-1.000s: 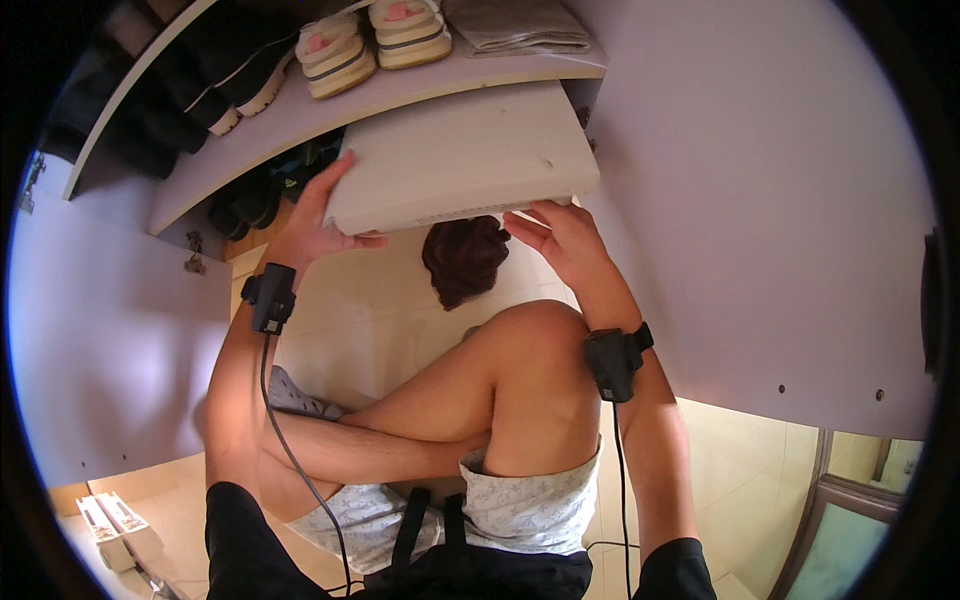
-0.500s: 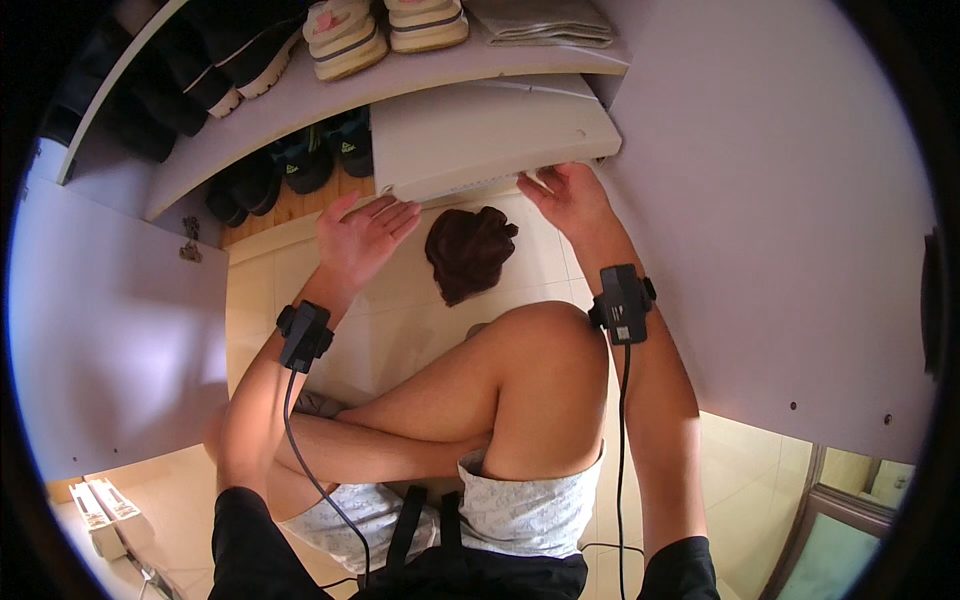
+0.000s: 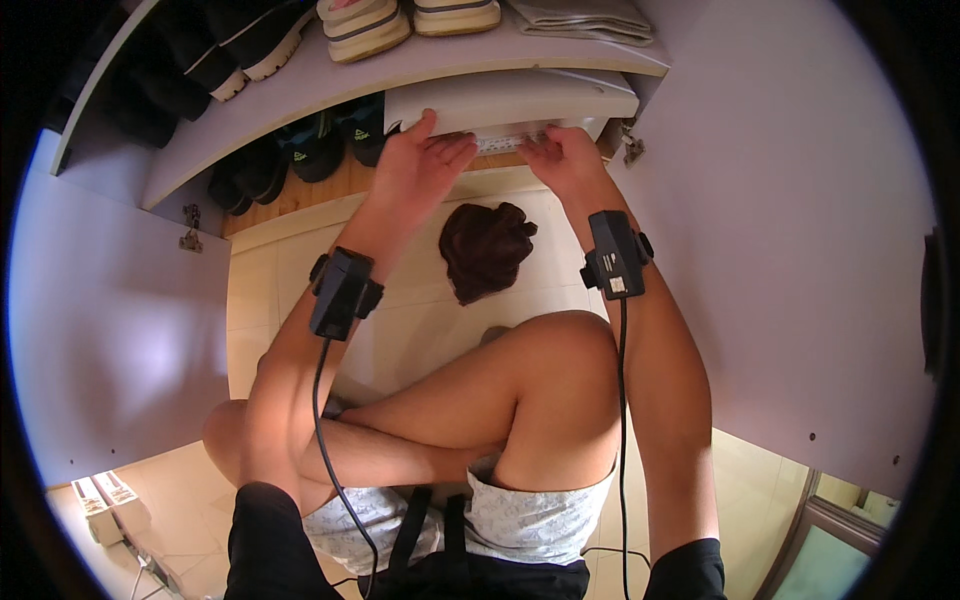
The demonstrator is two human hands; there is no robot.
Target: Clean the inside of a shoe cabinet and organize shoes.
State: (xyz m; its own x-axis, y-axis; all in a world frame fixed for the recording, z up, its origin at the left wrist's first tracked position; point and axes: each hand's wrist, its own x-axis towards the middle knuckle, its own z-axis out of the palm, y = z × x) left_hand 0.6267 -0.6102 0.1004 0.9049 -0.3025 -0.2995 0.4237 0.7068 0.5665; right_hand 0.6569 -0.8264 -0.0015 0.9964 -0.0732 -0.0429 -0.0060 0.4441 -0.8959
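Note:
A whitish shoe-box-like carton [image 3: 500,105] sits in the lower compartment of a shoe cabinet, under the shelf. At its front left corner is my left hand [image 3: 420,170], thumb up and fingers stretched out along the front. My right hand [image 3: 565,160] is at the right part of the carton's front, with its fingers spread and their tips against the lower front face. Neither hand wraps around anything. Below them, a crumpled dark brown cloth [image 3: 485,250] lies on the tiled floor.
Dark shoes [image 3: 312,150] stand left of the carton. The shelf [image 3: 440,80] above bears pale-soled shoes [image 3: 368,38], black shoes [image 3: 260,45] and a folded grey cloth [image 3: 585,20]. Open cabinet doors flank me, left [image 3: 120,330] and right [image 3: 800,230]. My crossed legs [image 3: 480,390] are close below.
The carton has moved deeper into the compartment, exposing the right hinge. Both hands have moved forward, and the left one also rightward to the carton's front.

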